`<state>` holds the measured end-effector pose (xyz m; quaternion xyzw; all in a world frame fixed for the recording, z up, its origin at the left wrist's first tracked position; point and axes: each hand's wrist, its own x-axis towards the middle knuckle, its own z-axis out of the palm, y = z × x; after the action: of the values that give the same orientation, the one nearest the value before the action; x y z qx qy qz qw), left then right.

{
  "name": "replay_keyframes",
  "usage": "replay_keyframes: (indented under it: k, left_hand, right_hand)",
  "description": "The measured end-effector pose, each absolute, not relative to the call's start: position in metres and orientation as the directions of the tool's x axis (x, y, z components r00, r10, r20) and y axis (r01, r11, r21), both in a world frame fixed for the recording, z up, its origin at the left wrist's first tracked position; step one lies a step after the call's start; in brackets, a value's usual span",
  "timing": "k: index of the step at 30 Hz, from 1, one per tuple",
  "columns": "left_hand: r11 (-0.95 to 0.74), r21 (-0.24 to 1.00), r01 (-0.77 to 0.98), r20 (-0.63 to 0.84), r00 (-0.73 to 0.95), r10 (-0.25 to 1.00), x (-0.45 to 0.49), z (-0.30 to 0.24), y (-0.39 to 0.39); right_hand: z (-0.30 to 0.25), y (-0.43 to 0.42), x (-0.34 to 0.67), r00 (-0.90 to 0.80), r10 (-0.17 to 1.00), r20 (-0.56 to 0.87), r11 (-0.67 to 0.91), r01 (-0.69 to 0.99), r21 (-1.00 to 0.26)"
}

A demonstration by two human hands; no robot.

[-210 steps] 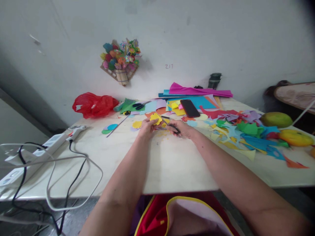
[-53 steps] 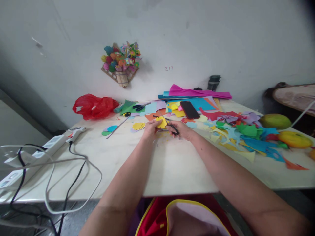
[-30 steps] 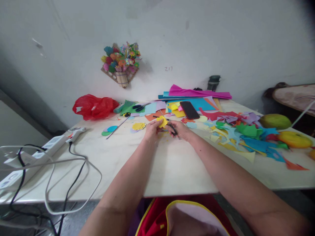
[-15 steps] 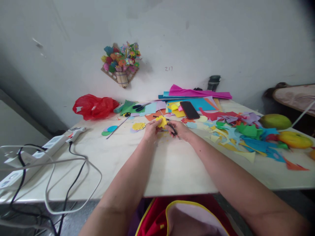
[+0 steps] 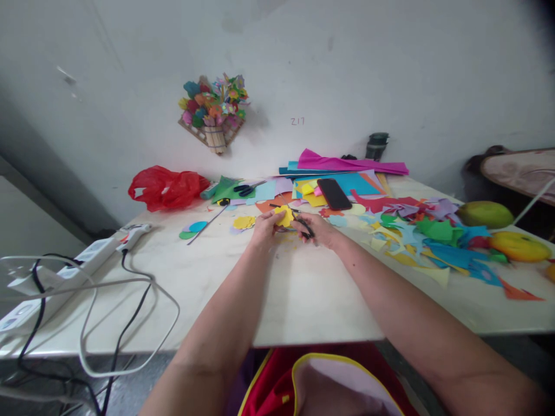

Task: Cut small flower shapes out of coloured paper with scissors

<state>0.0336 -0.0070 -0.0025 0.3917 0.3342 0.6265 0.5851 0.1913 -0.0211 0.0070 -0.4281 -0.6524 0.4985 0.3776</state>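
And here are the 2 hands close together over the pale, smooth desk [image 5: 314, 303]. The fingers of the left hand [image 5: 265, 229] pinch a bright yellow, scallop-edged paper piece [image 5: 284, 216], held up just beyond their tips. The fingers of the right hand [image 5: 319, 229] are curled around the black handles of a pair of scissors [image 5: 308, 230], the blades pointing at the paper's right edge. Whether those blades are parted or meeting, I cannot tell; they are too small and partly hidden.

Just left of the left fingers sits a low pile of yellow, wavy-edged paper shapes [image 5: 244, 222]; tiny yellow paper snippets [image 5: 291, 247] lie on the near side, below both sets of fingers. Off to the right of the right fingers, multicoloured paper scraps [image 5: 437, 230] spread wide.

The step in hand looks like snipping the outline into rounded scallops. The next move, I'd judge, calls for a small turn of the paper by the left fingers, tips clear of the blades, while the right fingers steady the scissors.
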Motion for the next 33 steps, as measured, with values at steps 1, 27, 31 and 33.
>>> replay_keyframes:
  k: [1, 27, 31, 33]
  left_hand:
    - [-0.093, 0.876, -0.474, 0.101, -0.008, 0.995, 0.0336, -0.0025, -0.0071]
    - [-0.095, 0.857, -0.506, 0.096, -0.023, 0.995, 0.0342, -0.003, -0.007]
    - [-0.099, 0.857, -0.506, 0.095, -0.033, 0.995, 0.0347, -0.0025, -0.0074]
    - [-0.1, 0.855, -0.508, 0.094, -0.038, 0.995, 0.0352, -0.0021, -0.0076]
  right_hand:
    - [0.0067, -0.0207, 0.1914, -0.348, 0.935, 0.064, 0.135, 0.184, -0.974]
    - [0.008, -0.0223, 0.1895, -0.347, 0.935, 0.069, 0.144, 0.195, -0.97]
    - [0.0079, -0.0225, 0.1887, -0.337, 0.939, 0.063, 0.132, 0.186, -0.974]
    - [0.0083, -0.023, 0.188, -0.33, 0.942, 0.06, 0.127, 0.184, -0.975]
